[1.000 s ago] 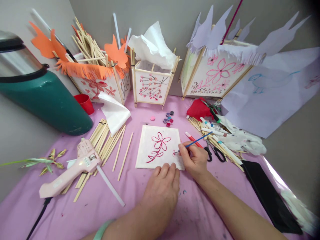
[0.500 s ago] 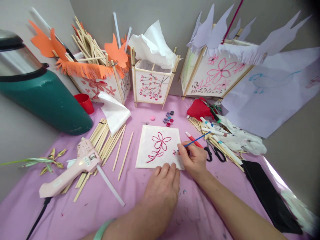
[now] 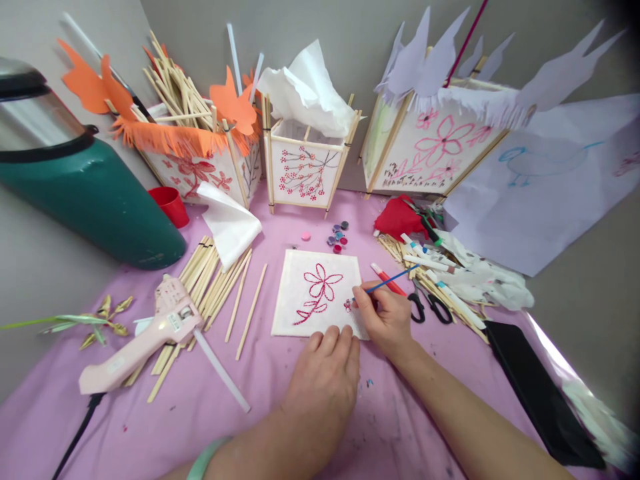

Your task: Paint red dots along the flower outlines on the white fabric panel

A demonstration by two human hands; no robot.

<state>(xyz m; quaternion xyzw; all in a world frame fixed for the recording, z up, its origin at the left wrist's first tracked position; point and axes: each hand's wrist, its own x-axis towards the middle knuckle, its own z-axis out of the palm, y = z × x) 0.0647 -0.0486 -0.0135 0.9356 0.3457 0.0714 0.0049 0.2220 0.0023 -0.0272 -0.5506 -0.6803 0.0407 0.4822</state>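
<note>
The left hand (image 3: 327, 370) lies flat, its grip loose and holding nothing, fingers on the near edge of the white panel (image 3: 290, 287) on the counter (image 3: 410, 413). The right hand (image 3: 387, 320) pinches a slim blue brush (image 3: 393, 279), its tip at the small flower (image 3: 347, 305); the step looks like detailing that flower, which calls for short strokes and a steady panel. Beyond sit little round pots (image 3: 337, 249), contents unclear. Farther back, a red cup (image 3: 173, 205) hides its inside; an orange-fringed box (image 3: 165, 163) holds wooden sticks (image 3: 183, 97).
</note>
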